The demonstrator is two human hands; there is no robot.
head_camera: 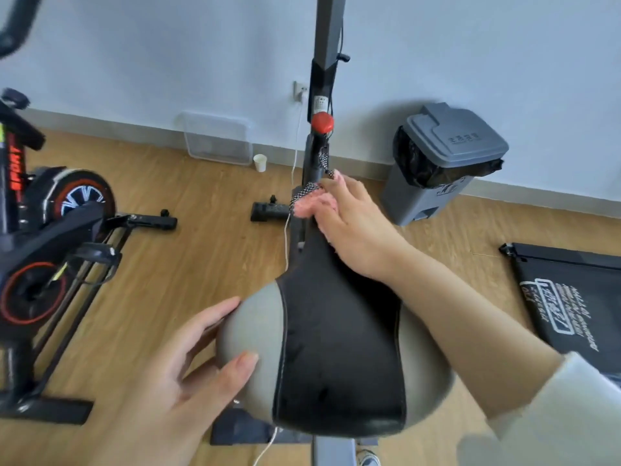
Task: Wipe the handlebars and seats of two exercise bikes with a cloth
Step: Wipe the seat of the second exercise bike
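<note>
Pink and limp, the cloth (311, 201) sits bunched at the nose of the seat (336, 348), with your right hand (349, 223) curled round it. Your left hand (188, 375) lies spread on the grey side; brace there, as the smooth padding looks slippery.

A pale, blue-tinged wall (168, 45) meets a wood-look plank floor (201, 257) along a light skirting board (100, 124), the room evenly lit, with soft shadows. Against the wall sit a clear plastic tub (218, 139) and, just beside it, a white paper cup (260, 162) — while a white cable (296, 146) hangs from a wall socket (300, 90) above. To the right, a grey lidded bin (447, 139) lined with a black bag (413, 163) stands close to the skirting, and a black zipped pouch (578, 297) with white printing lies flat on the floor at the frame's edge.
</note>
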